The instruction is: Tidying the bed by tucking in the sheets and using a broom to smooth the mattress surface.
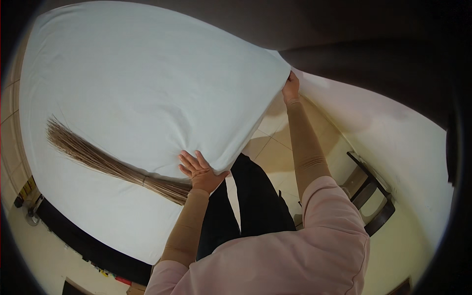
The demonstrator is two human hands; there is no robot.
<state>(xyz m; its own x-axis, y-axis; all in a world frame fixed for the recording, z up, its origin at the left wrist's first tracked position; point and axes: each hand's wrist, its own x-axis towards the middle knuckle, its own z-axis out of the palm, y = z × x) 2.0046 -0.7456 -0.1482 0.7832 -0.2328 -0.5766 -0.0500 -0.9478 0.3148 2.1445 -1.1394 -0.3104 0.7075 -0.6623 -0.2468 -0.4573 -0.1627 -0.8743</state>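
A white fitted sheet (113, 64) covers a mattress that fills the left and middle of the view. My left hand (200, 172) lies flat on it near the close edge, fingers spread, with small creases running out from the fingertips. At the far right corner of the mattress, my right hand (291, 87) is closed round the sheet's edge; its fingers are partly hidden under the cloth. A stick broom (123, 169) of thin brown bristles, tied with a band, lies across the sheet. Its bound end reaches my left wrist.
A dark wooden chair (371, 191) stands by the pale wall (383, 108) at right. Beige floor tiles (275, 147) show between bed and wall. Along the lower left runs a black edge (88, 236) with small coloured items beside it. Something dark (364, 64) hangs across the upper right.
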